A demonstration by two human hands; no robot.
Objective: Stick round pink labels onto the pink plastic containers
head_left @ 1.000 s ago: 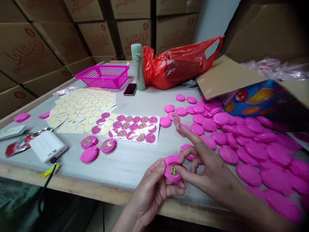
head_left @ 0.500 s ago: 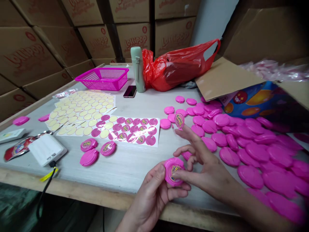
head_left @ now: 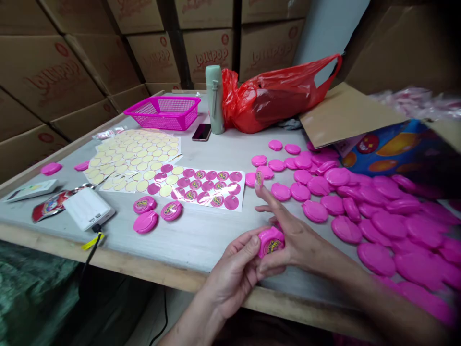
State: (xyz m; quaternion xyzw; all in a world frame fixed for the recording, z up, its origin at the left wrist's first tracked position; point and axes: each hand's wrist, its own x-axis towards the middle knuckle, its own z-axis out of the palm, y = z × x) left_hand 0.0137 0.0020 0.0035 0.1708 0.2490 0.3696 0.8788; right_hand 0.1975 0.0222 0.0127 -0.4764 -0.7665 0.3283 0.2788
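Note:
My left hand (head_left: 236,266) holds a pink round plastic case (head_left: 271,241) above the table's front edge, its thumb on the rim. The case bears a round printed label on its face. My right hand (head_left: 297,235) grips the same case from the right, thumb at its lower edge; its other fingers are partly hidden behind. A round sticker (head_left: 259,178) clings to the raised right index fingertip. Beyond the hands lies a sheet of pink round stickers (head_left: 237,190), with several spots bare. Left of the hands rest three pink cases (head_left: 146,222), at least two of them labelled.
A large heap of pink cases (head_left: 391,226) covers the right side, by an open cardboard box (head_left: 351,113). Peeled sticker sheets (head_left: 139,149), a pink basket (head_left: 165,115), phone (head_left: 201,132), green flask (head_left: 215,98), red bag (head_left: 273,103) and corded white power bank (head_left: 89,208) are around.
The case has tilted between my hands, and my right fingers have closed around its edge. The raised index finger with the sticker has turned. The whole view has shifted slightly.

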